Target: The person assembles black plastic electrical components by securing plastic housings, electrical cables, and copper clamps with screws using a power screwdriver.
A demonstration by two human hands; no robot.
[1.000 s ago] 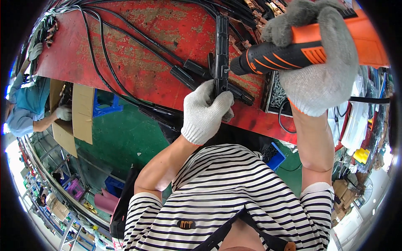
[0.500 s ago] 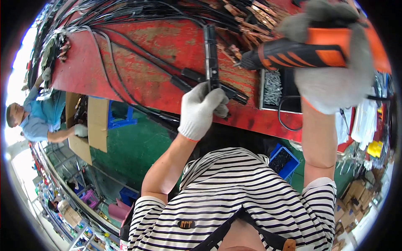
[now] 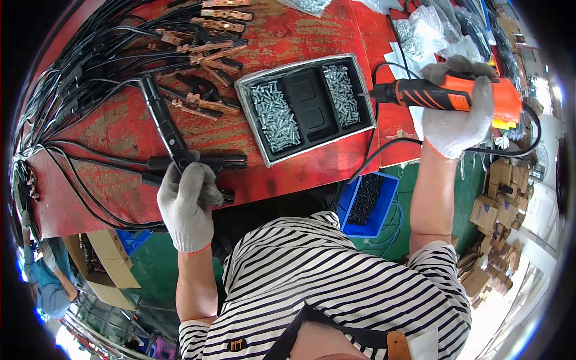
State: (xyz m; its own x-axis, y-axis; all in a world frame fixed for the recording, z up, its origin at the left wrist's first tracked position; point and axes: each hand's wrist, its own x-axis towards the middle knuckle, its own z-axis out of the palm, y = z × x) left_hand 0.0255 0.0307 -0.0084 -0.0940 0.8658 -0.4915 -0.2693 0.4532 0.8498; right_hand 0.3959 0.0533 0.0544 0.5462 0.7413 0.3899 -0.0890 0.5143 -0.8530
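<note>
My gloved left hand (image 3: 189,207) is closed around the lower end of a long black electrode holder (image 3: 161,117), which slants up and to the left over the red bench. My gloved right hand (image 3: 457,123) grips an orange and black electric screwdriver (image 3: 441,95), held level with its bit pointing left. That bit reaches the right side of a black tray (image 3: 318,149), beside its silver screws (image 3: 342,93); whether it touches one I cannot tell. More screws (image 3: 275,117) fill the tray's left compartment. Similar black holders (image 3: 231,161) lie just beyond my left hand.
Copper clamps (image 3: 219,27) and bundled black cables (image 3: 90,66) cover the bench's far left. Clear plastic bags (image 3: 420,33) lie at the far right. Below the front edge stands a blue bin (image 3: 387,198) of black parts. A co-worker's arm (image 3: 63,282) shows at the left.
My view has shifted right, bringing the whole screw tray into sight. The screwdriver's bit has gone from near the copper clamps to the tray's right compartment. My left hand still holds the electrode holder.
</note>
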